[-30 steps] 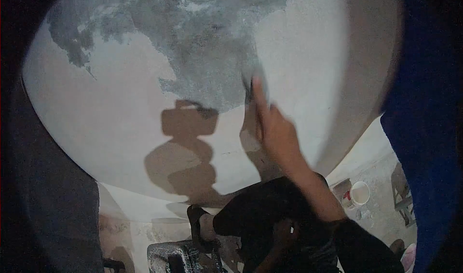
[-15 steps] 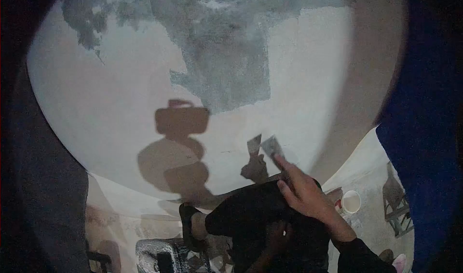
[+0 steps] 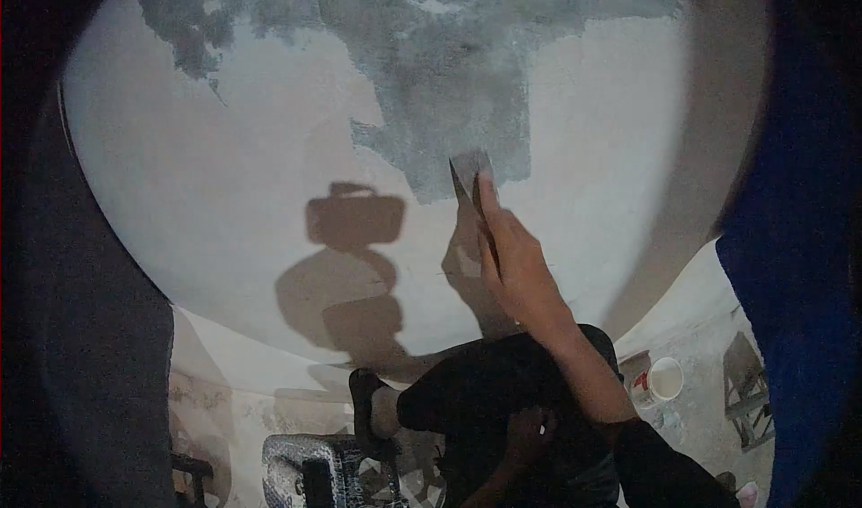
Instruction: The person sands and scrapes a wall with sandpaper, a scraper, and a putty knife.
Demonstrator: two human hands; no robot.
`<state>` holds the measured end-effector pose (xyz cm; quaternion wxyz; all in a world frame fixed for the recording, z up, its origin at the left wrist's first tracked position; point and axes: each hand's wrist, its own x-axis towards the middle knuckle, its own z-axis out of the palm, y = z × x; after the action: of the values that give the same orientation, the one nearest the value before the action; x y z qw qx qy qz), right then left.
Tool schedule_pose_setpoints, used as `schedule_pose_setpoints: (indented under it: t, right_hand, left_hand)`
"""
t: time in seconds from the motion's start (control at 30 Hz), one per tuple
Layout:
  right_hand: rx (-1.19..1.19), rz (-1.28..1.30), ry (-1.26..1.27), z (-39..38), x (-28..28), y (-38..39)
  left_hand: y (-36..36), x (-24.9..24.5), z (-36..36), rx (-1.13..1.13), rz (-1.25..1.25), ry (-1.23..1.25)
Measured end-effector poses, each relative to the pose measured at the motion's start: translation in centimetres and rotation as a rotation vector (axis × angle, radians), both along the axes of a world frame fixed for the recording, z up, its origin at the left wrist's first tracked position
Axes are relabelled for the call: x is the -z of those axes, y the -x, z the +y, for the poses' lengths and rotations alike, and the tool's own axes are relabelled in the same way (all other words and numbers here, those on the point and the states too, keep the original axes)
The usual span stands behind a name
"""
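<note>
My right hand [image 3: 521, 270] is closed around a putty knife [image 3: 473, 165], its index finger stretched along the blade. The blade is at the lower part of a grey patch [image 3: 449, 86] on the pale wall [image 3: 593, 131], and a shadow of hand and knife falls just beside it. My left hand [image 3: 530, 434] rests low against the dark trousers, in deep shade. A small bright spot shows on it, and its fingers are too dark to make out.
A white bucket [image 3: 664, 380] stands on the floor at the right, near a metal frame [image 3: 750, 400]. A speckled stool [image 3: 314, 450] is below my outstretched foot [image 3: 368, 409]. Shadows of my head and body fall on the wall.
My right hand has moved up with the putty knife, from the pale lower wall to the grey patch. The view has shifted slightly, and my left hand stays low.
</note>
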<state>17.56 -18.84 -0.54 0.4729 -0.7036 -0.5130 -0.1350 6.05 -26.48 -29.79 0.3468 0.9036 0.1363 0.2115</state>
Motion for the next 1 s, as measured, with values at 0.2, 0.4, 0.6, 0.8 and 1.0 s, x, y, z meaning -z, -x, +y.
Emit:
schedule_pose_setpoints:
  t: [0.2, 0.4, 0.6, 0.8, 1.0]
  right_hand:
    - [-0.034, -0.270, -0.317, 2.5, -8.3, -1.2]
    - [-0.255, 0.030, -0.075, -2.3, -3.7, 0.7]
    - [-0.289, -0.034, 0.200, -6.0, 3.2, -0.3]
    - [-0.109, 0.069, 0.381, -9.7, 4.2, -1.7]
    - [0.108, -0.143, 0.310, -10.8, 3.6, -2.6]
  left_hand:
    - [-0.1, -1.4, 0.4, -0.001, -0.031, 0.037]
    - [0.0, -0.3, -0.3, -0.049, -0.153, 0.027]
    - [0.0, -0.4, -0.2, 0.016, -0.056, 0.080]
    - [-0.3, 0.6, -0.7, -0.051, -0.187, -0.064]
    - [-0.2, 0.1, -0.7, -0.063, -0.279, -0.065]
